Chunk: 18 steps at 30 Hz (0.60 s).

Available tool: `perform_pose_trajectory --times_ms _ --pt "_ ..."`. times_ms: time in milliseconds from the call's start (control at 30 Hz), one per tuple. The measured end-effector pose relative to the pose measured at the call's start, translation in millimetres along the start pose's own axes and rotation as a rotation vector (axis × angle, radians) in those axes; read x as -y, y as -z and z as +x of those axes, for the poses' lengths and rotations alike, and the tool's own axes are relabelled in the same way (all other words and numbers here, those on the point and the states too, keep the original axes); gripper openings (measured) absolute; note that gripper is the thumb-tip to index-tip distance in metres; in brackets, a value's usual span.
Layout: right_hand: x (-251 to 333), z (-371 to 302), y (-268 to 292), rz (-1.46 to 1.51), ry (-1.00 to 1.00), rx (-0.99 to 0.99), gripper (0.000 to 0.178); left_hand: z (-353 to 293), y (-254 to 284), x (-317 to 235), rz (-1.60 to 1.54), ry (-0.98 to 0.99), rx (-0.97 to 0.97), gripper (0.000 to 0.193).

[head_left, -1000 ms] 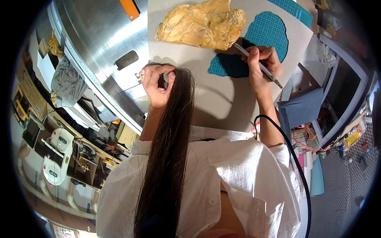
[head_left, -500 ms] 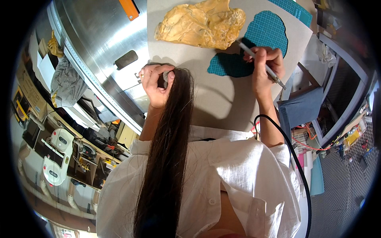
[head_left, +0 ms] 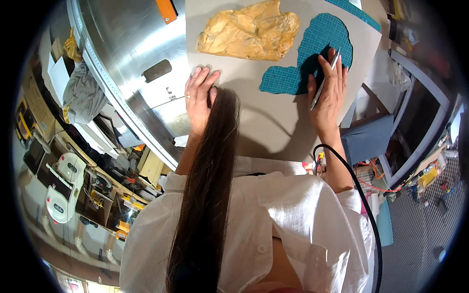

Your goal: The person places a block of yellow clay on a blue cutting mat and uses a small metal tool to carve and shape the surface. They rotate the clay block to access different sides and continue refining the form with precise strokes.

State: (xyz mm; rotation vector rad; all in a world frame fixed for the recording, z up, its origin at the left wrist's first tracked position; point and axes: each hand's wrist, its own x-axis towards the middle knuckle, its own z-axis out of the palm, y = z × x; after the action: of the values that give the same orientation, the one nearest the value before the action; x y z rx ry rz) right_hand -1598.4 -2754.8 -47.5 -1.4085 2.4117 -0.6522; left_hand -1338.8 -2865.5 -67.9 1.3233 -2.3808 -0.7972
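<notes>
My left hand [head_left: 198,95] lies at the left edge of a grey-beige board [head_left: 273,129], fingers stretched out and partly behind long dark hair. My right hand [head_left: 332,93] holds a slim silver pen [head_left: 322,87] across its fingers, the other fingers extended. It rests over an irregular green gridded shape [head_left: 322,34], which looks like a cut-out in the board with the cutting mat showing through. A crumpled-looking, yellow-tan rock-like piece [head_left: 251,31] sits on the board, left of that shape. Part of the green shape is hidden by my hand and its shadow.
A shiny metal surface [head_left: 132,39] with a ruler edge lies to the left, bearing an orange tool [head_left: 167,10]. More green cutting mat [head_left: 359,14] shows beyond the board. A black cable [head_left: 359,180] loops by my right forearm. A grey-framed structure [head_left: 425,88] stands at right.
My left hand has uncurled and flattened onto the board's edge. My right hand has turned and spread its fingers over the green shape, the pen swinging to tilt the other way.
</notes>
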Motion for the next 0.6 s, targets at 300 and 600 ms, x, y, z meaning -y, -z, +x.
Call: perform_pose_trajectory --times_ms 300,600 --pt "-14 8 3 -0.023 0.076 0.045 0.044 -12 -7 -14 0.083 0.020 -0.002 0.038" --pt "-24 10 5 0.012 0.108 -0.010 0.047 19 12 -31 -0.173 0.426 -0.167 0.041"
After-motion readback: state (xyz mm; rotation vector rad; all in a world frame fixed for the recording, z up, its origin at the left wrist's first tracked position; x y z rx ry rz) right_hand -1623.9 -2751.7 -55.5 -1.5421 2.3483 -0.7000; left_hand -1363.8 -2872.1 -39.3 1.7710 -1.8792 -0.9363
